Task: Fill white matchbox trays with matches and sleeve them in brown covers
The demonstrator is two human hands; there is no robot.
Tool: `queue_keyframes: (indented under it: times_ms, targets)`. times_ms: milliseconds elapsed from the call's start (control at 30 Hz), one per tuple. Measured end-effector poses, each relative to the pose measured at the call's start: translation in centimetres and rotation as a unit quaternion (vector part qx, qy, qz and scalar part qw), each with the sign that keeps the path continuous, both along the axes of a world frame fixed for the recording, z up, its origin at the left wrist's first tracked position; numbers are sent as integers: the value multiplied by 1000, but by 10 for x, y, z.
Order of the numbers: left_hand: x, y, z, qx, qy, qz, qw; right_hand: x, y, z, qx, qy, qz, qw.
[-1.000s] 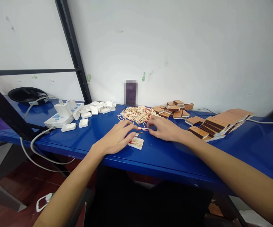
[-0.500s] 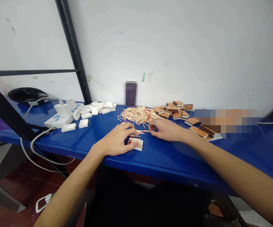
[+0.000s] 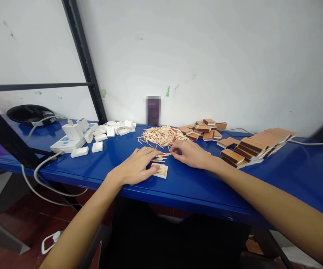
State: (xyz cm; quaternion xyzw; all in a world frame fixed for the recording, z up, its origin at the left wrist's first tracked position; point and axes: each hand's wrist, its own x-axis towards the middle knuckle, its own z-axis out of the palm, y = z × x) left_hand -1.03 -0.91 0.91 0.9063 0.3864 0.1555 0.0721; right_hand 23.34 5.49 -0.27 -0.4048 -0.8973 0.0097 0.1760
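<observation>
White cardboard tray [image 3: 163, 177], shallow, rectangular, open-topped, on the tabletop [image 3: 195, 190] by the left thumb; thin pale wooden sticks inside. Just behind it, loose matches [image 3: 160, 159], straight slivers, red heads, lying roughly parallel between the hands. Left hand [image 3: 140, 164]: fingers spread, thumb at the tray's left side, other fingertips by the loose matches. Right hand [image 3: 190, 154]: fingers curled, thumb and forefinger near together at the right ends of the matches; can't tell if they grip any.

Beyond, match heap [image 3: 164, 135], spiky, tangled, red tips all ways. Left of it, pile of white trays [image 3: 110, 131], matte, boxy. Right, jumbled matchbox sleeves [image 3: 209, 135], tan card with dark brown sides; nearer, leaning stack of sleeves [image 3: 256, 145]. Tabletop smooth glossy blue. Far left: white plastic power strip [image 3: 67, 142] with blocky plugs, black metal post [image 3: 85, 56].

Vs half a second ago: right hand moved left, closer to left hand; left thumb drawn back from over the tray's middle to its left side. Leaning stack now clear, was pixelated. View shifted slightly.
</observation>
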Motion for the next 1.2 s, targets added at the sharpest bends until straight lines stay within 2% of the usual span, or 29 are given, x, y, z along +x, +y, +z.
queue_keyframes:
  times_ms: [467, 1000, 1200]
  targets:
    - [1, 0, 0, -10, 41, 30, 999, -3, -8, 0, 21, 46, 89, 995]
    - [0, 2, -2, -25, 45, 40, 998, -3, -3, -1, 28, 12, 27, 999]
    - [1, 1, -1, -31, 41, 42, 998, -3, -1, -2, 29, 9, 26, 999]
